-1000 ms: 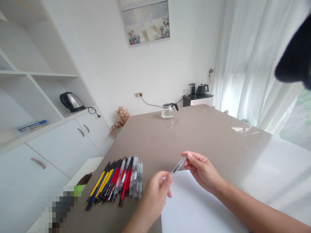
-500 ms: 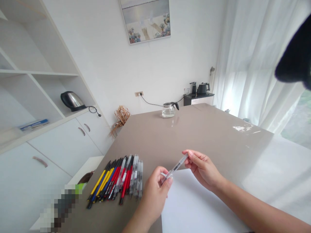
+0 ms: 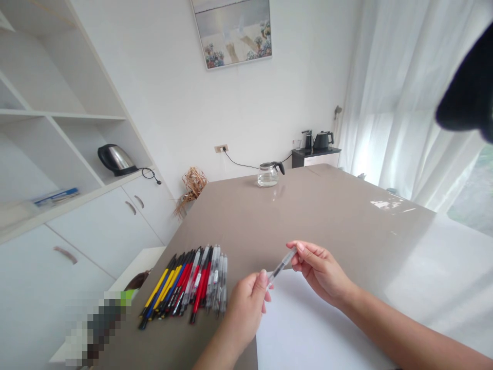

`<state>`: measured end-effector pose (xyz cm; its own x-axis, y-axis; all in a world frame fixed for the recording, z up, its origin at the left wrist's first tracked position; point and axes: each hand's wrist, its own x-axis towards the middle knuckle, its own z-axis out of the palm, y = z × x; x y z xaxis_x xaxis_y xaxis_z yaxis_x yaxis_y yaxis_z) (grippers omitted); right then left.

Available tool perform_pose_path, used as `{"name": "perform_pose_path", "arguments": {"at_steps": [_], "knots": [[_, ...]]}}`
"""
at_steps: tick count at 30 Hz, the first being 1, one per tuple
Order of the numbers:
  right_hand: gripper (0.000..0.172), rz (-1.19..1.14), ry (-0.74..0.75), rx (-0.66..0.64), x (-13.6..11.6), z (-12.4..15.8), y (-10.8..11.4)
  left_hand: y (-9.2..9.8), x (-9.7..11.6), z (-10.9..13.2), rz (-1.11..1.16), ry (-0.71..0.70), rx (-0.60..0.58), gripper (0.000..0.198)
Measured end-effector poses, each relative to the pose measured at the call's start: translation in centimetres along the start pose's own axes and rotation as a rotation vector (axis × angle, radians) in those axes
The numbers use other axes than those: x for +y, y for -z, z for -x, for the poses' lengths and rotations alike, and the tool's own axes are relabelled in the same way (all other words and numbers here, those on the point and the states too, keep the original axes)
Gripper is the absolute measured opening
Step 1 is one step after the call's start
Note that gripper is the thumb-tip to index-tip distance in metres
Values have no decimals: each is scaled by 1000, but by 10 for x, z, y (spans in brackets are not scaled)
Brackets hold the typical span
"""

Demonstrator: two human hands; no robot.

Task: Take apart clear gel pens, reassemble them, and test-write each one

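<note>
A clear pen with a dark core is held slantwise between my two hands, above a sheet of white paper. My left hand grips its lower end, thumb laid along the top. At the upper end, the thumb and fingers of my right hand pinch it. Left of my left hand lies a pile of pens on the table, in yellow, blue, red, black and clear, roughly side by side. The pen's lower tip is hidden in my left hand.
A glass pot of clear liquid stands at the table's far end. Behind it is a black kettle on a small cabinet. White shelves at left hold a steel kettle. Sheer curtains hang at right.
My left thumb has moved from beside the pen to lie up along it, with the left fingers closing behind. My right hand has shifted slightly down, still pinching the pen.
</note>
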<state>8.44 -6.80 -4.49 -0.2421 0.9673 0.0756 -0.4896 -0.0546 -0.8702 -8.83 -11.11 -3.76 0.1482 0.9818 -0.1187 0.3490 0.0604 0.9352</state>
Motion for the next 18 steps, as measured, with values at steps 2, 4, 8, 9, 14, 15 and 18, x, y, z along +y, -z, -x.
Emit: {"name": "perform_pose_path", "arguments": {"at_steps": [2,4,8,9,14,15,18], "knots": [[24,8,-5,-12,0,1,0,0,1,0,0,-30,-15,39],[24,15,-10,-22,0,2,-1,-1,0,0,2,-76,-18,36],[25,13,-19,-23,-1,3,-3,-2,-2,1,4,-53,-20,36],[25,8,-22,-22,-2,3,-3,-2,-2,1,0,-40,-20,40],[25,-9,-41,-42,-3,3,-4,-4,2,3,21,-69,-66,35],[25,-7,-45,-47,-3,4,-4,-4,2,3,36,-75,-78,33],[24,0,-56,-57,-4,5,-4,-6,3,4,40,-69,-86,32]]}}
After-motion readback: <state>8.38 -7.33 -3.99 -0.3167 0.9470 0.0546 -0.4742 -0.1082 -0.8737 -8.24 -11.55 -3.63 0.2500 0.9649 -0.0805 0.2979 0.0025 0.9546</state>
